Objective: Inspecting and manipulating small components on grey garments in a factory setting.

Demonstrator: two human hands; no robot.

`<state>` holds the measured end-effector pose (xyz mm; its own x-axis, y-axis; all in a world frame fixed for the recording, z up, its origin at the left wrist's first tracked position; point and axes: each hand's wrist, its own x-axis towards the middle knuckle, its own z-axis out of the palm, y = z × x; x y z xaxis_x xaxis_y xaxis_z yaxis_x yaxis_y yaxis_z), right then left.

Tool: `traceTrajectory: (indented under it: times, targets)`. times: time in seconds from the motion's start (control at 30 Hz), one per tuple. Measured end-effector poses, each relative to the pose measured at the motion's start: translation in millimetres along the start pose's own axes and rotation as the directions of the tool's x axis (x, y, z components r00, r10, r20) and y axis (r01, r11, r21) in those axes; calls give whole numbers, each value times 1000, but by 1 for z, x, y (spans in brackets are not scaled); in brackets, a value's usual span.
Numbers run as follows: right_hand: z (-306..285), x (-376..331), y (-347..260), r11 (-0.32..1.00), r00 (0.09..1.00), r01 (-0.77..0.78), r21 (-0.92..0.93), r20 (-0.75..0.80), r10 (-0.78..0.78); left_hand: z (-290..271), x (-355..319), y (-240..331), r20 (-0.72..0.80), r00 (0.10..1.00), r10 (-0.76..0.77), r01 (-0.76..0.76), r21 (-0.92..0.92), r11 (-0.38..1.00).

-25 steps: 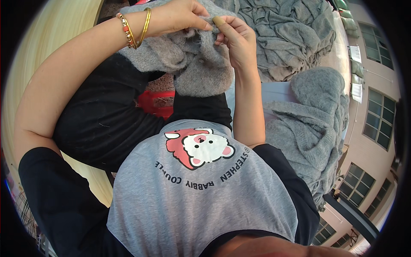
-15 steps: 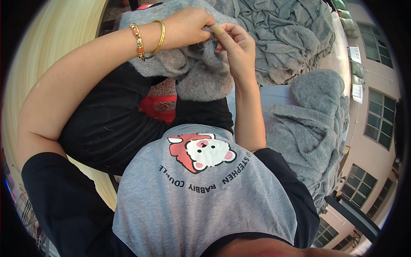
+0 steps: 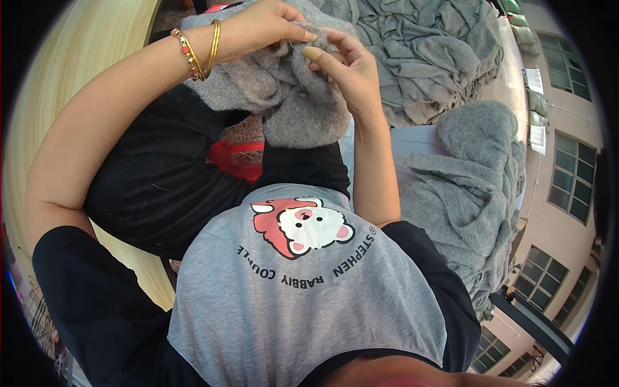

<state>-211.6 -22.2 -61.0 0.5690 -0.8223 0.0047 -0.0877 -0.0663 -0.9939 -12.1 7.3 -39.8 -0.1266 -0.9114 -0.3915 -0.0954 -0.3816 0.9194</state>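
Note:
A fuzzy grey knit garment [image 3: 306,122] lies bunched over my lap, with its lower end hanging between my knees. My left hand [image 3: 274,26], two gold-coloured bracelets at its wrist, is closed with thumb and fingers pinching a fold of the knit. Right beside it, my right hand [image 3: 351,68] has its fingers curled round the same fold. The right thumb's tip looks yellowish, as if covered, and is a little apart from the index finger. Anything small between the fingertips is too hidden to make out.
Behind my hands at the right is a large heap of grey knit fabric [image 3: 432,58]. More grey knit pieces [image 3: 464,200] are piled beside my right arm. A pale wood-grain surface [image 3: 77,64] runs along the left. Something red [image 3: 235,161] shows below, between my legs.
My left hand has shifted slightly left, and the fingertips of the two hands have moved apart a little. The right thumb has moved left and down. The garment has shifted slightly.

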Motion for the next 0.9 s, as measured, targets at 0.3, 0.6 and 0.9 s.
traceTrajectory:
  times: [0.3,0.6,0.9]
  targets:
    - [-2,2,9,1000,1000,-10,27,-26,10,2,-5,3,73,995,62,-78,235,969]
    - [1,-1,4,979,1000,9,204,3,-9,4,-6,5,34,995,95,-101,344,934]
    - [1,3,15,999,999,3,45,-41,-2,9,-8,8,-4,977,214,-192,434,880]
